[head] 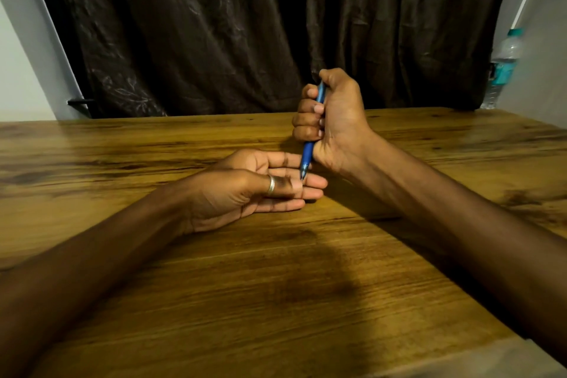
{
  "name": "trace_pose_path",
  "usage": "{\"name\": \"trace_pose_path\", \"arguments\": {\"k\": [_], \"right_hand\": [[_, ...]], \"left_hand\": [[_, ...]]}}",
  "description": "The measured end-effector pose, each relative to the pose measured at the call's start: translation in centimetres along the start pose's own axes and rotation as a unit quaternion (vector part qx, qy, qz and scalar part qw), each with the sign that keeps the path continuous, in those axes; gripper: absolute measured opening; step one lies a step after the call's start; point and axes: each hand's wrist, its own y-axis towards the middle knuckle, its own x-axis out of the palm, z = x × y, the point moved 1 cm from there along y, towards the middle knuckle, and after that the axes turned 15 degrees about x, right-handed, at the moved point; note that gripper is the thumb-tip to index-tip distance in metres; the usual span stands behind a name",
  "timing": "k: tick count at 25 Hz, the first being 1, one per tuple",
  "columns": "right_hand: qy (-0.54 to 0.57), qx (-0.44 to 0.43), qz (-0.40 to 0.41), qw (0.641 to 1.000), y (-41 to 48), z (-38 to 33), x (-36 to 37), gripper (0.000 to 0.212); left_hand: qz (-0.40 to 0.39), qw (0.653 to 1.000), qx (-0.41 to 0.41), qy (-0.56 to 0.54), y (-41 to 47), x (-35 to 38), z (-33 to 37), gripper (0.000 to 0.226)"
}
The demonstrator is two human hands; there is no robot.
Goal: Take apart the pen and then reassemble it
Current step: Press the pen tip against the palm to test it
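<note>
A blue pen (307, 156) stands nearly upright in my right hand (333, 120), which is closed around its barrel in a fist with the thumb over the top end. The pen's tip points down and touches the fingers of my left hand (245, 190). My left hand lies palm up on the wooden table (276, 285), fingers spread flat, a silver ring on the thumb. Nothing else lies in the left palm that I can make out. Most of the pen's barrel is hidden inside the right fist.
A dark curtain (245, 24) hangs behind the table's far edge. A clear plastic water bottle (503, 67) with a teal label stands at the far right against the wall. Both forearms rest across the tabletop.
</note>
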Motion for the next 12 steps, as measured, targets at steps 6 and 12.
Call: {"name": "trace_pose_path", "arguments": {"k": [6, 12], "right_hand": [[0.011, -0.012, 0.004, 1.000, -0.04, -0.45, -0.16, 0.040], [0.009, -0.021, 0.009, 1.000, -0.17, -0.71, -0.15, 0.038]], "left_hand": [[-0.048, 0.995, 0.046, 0.080, 0.27, -0.31, -0.31, 0.046], [-0.054, 0.997, 0.042, 0.030, 0.26, -0.56, -0.86, 0.072]]}}
